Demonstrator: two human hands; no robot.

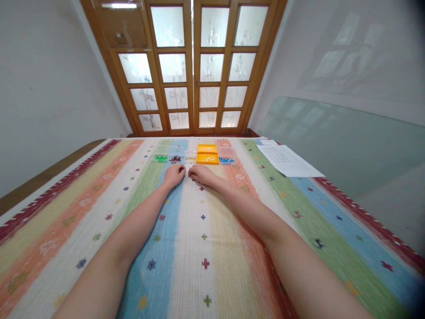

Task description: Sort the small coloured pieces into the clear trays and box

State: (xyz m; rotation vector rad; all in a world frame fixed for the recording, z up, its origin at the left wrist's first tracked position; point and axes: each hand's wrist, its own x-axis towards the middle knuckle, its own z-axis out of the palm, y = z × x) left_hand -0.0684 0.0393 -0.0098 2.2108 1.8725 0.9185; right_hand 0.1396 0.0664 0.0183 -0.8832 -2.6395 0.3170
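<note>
Both my arms stretch forward over a striped, multicoloured cloth (99, 208). My left hand (174, 173) rests on the cloth with its fingers curled and pinched together near the fingertips of my right hand (201, 173), which is also curled in a pinch. Whatever is between the fingers is too small to make out. Just beyond the hands stands a row of small trays: one with green bits (161, 157), one with dark red bits (175, 158), a clear one (190, 156), an orange tray (207, 154) with pale bits, and one with blue bits (226, 159).
A sheet of printed paper (287, 160) lies at the right of the cloth. A wooden door with frosted glass panes (192, 66) stands behind the table. A glass panel (348, 141) leans against the wall on the right.
</note>
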